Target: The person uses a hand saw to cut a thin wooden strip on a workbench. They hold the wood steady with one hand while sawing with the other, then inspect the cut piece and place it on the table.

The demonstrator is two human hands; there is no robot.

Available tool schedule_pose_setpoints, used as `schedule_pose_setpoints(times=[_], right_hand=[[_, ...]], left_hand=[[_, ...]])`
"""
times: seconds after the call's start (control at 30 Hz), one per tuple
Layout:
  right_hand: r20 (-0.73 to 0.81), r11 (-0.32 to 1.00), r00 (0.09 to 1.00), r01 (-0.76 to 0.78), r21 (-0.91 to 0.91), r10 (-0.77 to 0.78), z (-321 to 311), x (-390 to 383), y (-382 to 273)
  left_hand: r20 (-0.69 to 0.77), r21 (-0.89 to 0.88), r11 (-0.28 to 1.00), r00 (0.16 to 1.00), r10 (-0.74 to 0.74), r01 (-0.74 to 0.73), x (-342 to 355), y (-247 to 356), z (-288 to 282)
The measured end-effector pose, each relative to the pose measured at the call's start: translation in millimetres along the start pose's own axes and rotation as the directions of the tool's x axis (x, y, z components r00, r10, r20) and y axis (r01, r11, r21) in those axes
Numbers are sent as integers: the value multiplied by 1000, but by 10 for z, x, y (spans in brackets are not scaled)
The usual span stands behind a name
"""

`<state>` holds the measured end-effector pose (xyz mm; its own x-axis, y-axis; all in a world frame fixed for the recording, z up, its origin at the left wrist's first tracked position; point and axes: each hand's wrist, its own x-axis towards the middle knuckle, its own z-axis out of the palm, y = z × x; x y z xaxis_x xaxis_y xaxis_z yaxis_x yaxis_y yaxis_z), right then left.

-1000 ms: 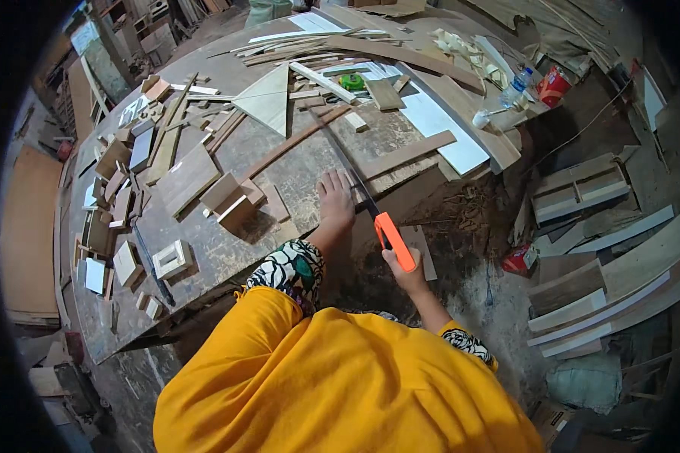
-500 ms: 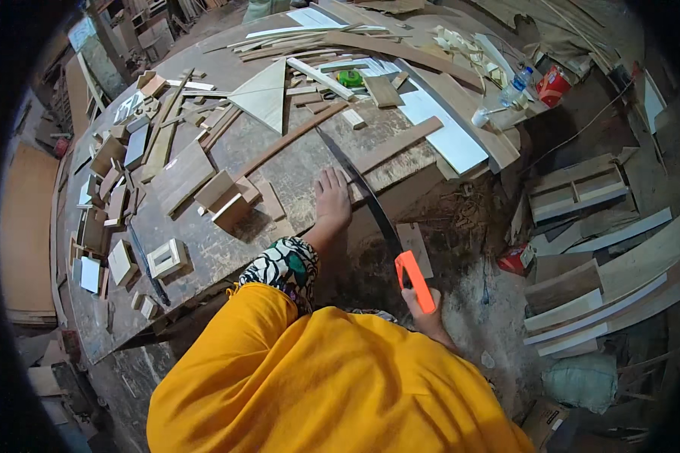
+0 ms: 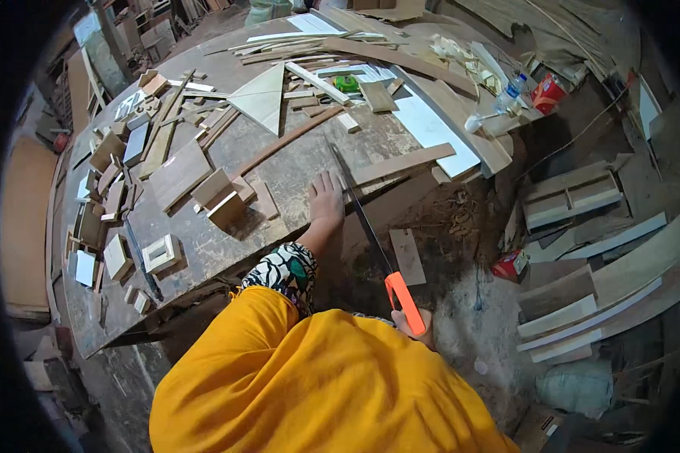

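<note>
My right hand (image 3: 414, 326) is wrapped round the orange handle of a handsaw (image 3: 366, 226). Its long dark blade slants up and away to the left, with the tip over the workbench (image 3: 295, 166). Close to the left of the blade, my left hand (image 3: 326, 200) lies at the bench's near edge, fingers stretched forward and the thumb hidden. A brown wooden strip (image 3: 404, 163) runs rightward from the blade, along the edge. The blade crosses by its left end; whether it touches the wood, and whether the strip continues under my left hand, I cannot tell.
Small wooden boxes and offcuts (image 3: 227, 200) cover the bench's left side. Beyond my hands lie long strips, a triangular board (image 3: 260, 98), a green tape measure (image 3: 345, 83) and a white panel (image 3: 431, 128). A plastic bottle (image 3: 512, 90) stands far right; wooden frames (image 3: 574, 198) lie below on the floor.
The saw and my right hand have come back toward me and slightly left. The strip's right end has swung nearer to me. My left hand stays at the bench edge.
</note>
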<state>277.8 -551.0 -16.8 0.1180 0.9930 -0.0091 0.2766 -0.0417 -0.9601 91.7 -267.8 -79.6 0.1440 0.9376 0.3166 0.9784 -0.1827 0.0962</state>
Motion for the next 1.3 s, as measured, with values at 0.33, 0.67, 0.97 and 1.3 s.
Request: schedule_pose_setpoints(times=[0.33,0.67,0.97,1.3], right_hand=[[-22,993,994,103,-64,-104,362,806,-135],[3,989,991,134,69,-135,530,1206,-109],[35,994,994,104,-42,-103,327,729,-89],[10,984,985,171,-46,-171,612,1413,-134]], left_hand=[[-8,109,994,1000,4,-3,-7,25,179],[-1,125,992,1000,25,-24,-12,11,129],[-8,118,993,1000,13,-12,-23,-55,136],[65,42,999,997,29,-32,13,75,51]])
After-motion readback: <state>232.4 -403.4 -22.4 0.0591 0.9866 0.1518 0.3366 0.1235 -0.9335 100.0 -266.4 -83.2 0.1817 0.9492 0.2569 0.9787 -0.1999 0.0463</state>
